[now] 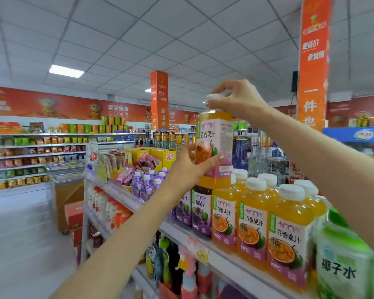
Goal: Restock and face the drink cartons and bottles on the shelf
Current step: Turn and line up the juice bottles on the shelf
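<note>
An orange passion-fruit juice bottle point(216, 145) with a white cap and pink label is lifted above the top shelf point(225, 257). My left hand point(194, 165) grips its body from the left, thumb across the label. My right hand point(235, 100) pinches the white cap from above. Below it a row of matching orange juice bottles point(253, 219) stands on the shelf. Dark grape juice bottles point(200, 210) stand to their left, and small purple cartons point(149, 182) further along. A green coconut water bottle point(343, 262) is at the right edge.
Glass liquor bottles point(261, 156) stand behind the juice row. A yellow display box point(151, 156) with snack packs sits past the purple cartons. A price tag point(198, 250) hangs on the shelf edge. Lower shelves hold colourful pouches point(171, 262). The aisle floor point(24, 244) lies left.
</note>
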Available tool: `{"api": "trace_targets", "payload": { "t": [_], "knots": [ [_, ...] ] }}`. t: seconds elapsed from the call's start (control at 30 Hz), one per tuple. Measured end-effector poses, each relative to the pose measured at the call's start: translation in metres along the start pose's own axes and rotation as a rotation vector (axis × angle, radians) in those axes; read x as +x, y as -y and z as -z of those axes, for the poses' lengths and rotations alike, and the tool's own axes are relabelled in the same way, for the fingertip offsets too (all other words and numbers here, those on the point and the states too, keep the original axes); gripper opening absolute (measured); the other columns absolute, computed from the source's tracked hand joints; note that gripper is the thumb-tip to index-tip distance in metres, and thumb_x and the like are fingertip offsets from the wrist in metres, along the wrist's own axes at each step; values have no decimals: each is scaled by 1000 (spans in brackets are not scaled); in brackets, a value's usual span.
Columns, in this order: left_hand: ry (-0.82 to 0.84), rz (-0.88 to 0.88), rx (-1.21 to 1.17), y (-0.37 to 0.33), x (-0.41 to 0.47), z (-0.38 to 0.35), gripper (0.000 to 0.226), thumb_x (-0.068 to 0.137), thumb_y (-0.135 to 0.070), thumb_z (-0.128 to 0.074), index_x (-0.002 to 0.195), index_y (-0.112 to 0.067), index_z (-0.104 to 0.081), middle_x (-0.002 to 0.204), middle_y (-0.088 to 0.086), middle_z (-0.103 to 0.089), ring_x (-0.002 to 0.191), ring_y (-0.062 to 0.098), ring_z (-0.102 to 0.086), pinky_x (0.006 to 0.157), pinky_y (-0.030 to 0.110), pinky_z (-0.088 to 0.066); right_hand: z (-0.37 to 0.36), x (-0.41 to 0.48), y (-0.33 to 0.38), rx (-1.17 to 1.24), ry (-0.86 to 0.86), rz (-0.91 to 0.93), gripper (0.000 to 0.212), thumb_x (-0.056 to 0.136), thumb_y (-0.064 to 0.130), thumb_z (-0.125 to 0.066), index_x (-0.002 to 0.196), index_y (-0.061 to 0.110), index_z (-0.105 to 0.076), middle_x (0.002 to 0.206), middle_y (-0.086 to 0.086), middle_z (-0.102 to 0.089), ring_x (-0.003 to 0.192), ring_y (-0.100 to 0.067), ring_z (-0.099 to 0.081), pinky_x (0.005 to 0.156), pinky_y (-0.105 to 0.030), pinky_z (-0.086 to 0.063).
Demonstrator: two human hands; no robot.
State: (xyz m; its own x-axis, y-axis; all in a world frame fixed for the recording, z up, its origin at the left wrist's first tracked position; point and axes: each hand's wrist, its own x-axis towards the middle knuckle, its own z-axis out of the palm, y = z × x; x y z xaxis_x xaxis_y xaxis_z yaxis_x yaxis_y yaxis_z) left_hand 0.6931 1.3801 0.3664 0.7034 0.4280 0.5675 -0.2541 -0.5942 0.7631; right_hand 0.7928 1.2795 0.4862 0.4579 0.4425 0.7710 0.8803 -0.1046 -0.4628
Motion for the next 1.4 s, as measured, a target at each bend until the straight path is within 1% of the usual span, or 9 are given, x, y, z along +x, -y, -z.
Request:
{"api": "trace_targets", "payload": {
  "t": [0.23, 0.33, 0.43, 0.6, 0.8, 0.97, 1.13, 1.27, 1.4],
  "knots": [
    [-171, 57, 154, 27, -18, 21, 72, 72, -59, -67, 123, -12, -48, 112, -3, -59, 98, 15, -58, 85, 31, -48, -54, -32, 14, 107, -8, 42, 24, 79, 34, -73, 96, 22, -62, 79, 11, -60, 71, -3, -61, 59, -20, -50],
    [-167, 90, -13, 44, -31, 36, 62, 63, -65, -69, 107, -24, -55, 106, -1, -64, 92, 16, -66, 81, 37, -55, -68, -49, 12, 338, 96, -40, 35, 85, 34, -67, 115, 18, -59, 100, 1, -67, 82, -5, -65, 63, -17, -52],
    [-136, 113, -309, 61, -47, 50, 30, 73, -42, -71, 97, -27, -60, 94, 1, -70, 74, 8, -69, 62, 23, -55, -81, -82, 4, 629, 146, -154, 45, 85, 37, -63, 127, 21, -54, 111, 1, -68, 94, -9, -67, 76, -24, -56],
    [-174, 93, -489, 83, -72, 65, 55, 59, -51, -67, 109, -30, -62, 104, 2, -72, 93, 24, -69, 83, 42, -55, -124, -152, -10, 724, 304, -167, 49, 74, 52, -65, 121, 46, -51, 123, 12, -59, 108, -4, -60, 83, -25, -55],
    [-207, 58, -598, 92, -92, 71, 64, 62, -52, -63, 120, -26, -55, 110, 4, -70, 94, 23, -69, 69, 35, -58, -158, -195, -11, 861, 407, -232, 77, 57, 65, -67, 129, 55, -41, 124, 22, -57, 110, 2, -59, 79, -17, -53],
    [-288, 84, -634, 95, -101, 68, 44, 78, -49, -47, 115, -26, -58, 104, 6, -72, 89, 22, -70, 70, 35, -58, -169, -210, -1, 927, 384, -283, 76, 58, 47, -78, 126, 47, -43, 103, 16, -71, 94, -3, -68, 75, -20, -55],
    [-314, 133, -464, 100, -104, 74, 59, 76, -67, -54, 121, -29, -57, 112, 3, -69, 103, 22, -66, 91, 45, -51, -175, -216, 6, 863, 272, -295, 66, 75, 20, -78, 129, 37, -44, 93, 21, -71, 85, -1, -68, 69, -13, -51],
    [-255, 113, -266, 97, -105, 82, 47, 78, -56, -42, 115, -31, -57, 106, -7, -69, 94, 5, -67, 80, 24, -54, -179, -220, 4, 752, 175, -311, 71, 73, 27, -79, 127, 46, -37, 101, 13, -68, 84, 5, -65, 71, -9, -50],
    [-237, 110, -209, 85, -107, 85, 27, 76, -44, -54, 101, -35, -56, 94, -13, -70, 83, -1, -68, 65, 13, -51, -185, -228, 1, 606, 110, -240, 81, 70, 28, -81, 135, 43, -35, 115, 18, -61, 96, 6, -60, 80, -13, -51]
  ]
}}
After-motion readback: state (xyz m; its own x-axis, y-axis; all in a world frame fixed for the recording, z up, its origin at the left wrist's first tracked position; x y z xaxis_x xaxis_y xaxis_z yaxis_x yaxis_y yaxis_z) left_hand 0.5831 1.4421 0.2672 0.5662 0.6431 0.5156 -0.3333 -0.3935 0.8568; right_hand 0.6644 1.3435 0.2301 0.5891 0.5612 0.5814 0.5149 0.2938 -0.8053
